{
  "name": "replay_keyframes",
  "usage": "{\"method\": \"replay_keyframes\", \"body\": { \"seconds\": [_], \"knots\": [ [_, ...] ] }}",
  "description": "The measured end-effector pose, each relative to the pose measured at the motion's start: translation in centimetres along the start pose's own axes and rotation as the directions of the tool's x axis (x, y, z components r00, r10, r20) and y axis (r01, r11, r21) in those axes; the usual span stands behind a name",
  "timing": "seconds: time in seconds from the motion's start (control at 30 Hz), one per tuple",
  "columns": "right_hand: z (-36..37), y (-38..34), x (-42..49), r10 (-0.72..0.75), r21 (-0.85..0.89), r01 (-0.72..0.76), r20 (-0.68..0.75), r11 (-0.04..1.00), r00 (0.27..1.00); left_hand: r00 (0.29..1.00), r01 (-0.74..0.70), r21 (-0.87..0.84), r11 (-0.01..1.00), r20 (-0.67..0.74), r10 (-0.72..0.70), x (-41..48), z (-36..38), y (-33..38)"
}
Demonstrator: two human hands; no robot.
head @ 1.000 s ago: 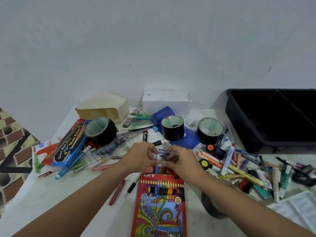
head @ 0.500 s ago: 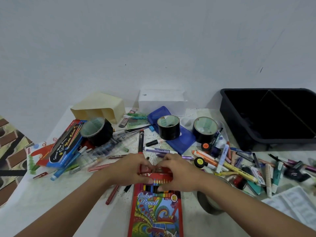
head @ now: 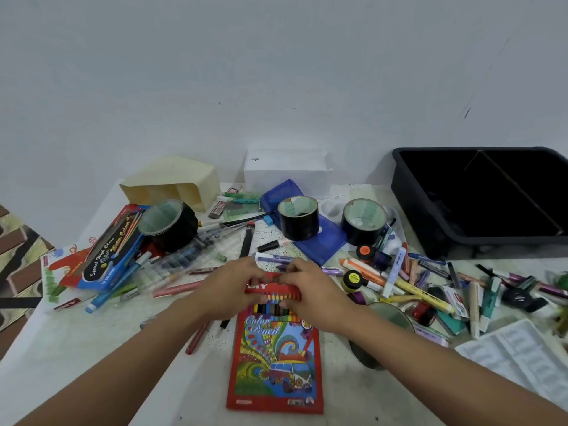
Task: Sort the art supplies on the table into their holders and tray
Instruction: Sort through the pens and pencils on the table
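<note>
White speckled table, plain grey wall

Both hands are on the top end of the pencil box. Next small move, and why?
Probably close the top end of the pencil box and press it shut. Both the left hand and right hand pinch that end, the box lies flat, and pencils show in its window. Fingers hide whether the flap is tucked. Closed, it could go to the black tray.
</note>
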State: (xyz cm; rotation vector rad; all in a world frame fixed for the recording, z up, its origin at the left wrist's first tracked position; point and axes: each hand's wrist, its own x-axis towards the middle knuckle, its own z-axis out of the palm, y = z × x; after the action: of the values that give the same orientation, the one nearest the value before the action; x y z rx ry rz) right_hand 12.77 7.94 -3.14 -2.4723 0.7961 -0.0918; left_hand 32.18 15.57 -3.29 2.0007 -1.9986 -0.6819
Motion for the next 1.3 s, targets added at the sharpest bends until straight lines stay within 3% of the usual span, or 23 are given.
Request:
{"method": "replay_keyframes", "body": {
  "seconds": [0.23, 0.57, 0.7, 1.03, 1.17, 1.3],
  "knots": [
    [-1.0, -0.2, 0.3, -0.015, 0.003, 0.015, 0.043, 1.0, 0.999, 0.99, -0.053, -0.018, 0.998, 0.131, 0.055, -0.1, -0.5, -0.5],
    [-1.3, -0.1, -0.7, 0.034, 0.033, -0.034, -0.007, 0.999, 0.999, 0.996, -0.041, -0.003, 0.999, 0.075, 0.041, -0.7, -0.8, 0.5],
    [-1.8, -0.1, -0.8, 0.049, 0.122, -0.051, 0.016, 0.991, 0.999, 1.0, -0.01, 0.029, 1.0, 0.005, 0.01, -1.1, -0.4, 1.0],
    [-1.1, 0.0, -0.2, 0.037, -0.06, -0.037, -0.002, 0.998, 0.999, 0.996, 0.03, 0.027, 0.999, -0.083, -0.028, -0.9, 0.5, 1.4],
    [-2.0, 0.0, -0.6, 0.044, -0.032, -0.05, -0.16, 0.998, 0.986, 0.994, -0.041, 0.044, 0.998, -0.104, 0.045, -0.8, 0.4, 3.0],
    [-4.5, 0.4, -2.4, 0.14, 0.11, -0.103, -0.411, 0.989, 0.901, 0.97, -0.112, 0.023, 0.993, -0.215, 0.115, 0.4, -0.4, 6.4]
  ]
}}
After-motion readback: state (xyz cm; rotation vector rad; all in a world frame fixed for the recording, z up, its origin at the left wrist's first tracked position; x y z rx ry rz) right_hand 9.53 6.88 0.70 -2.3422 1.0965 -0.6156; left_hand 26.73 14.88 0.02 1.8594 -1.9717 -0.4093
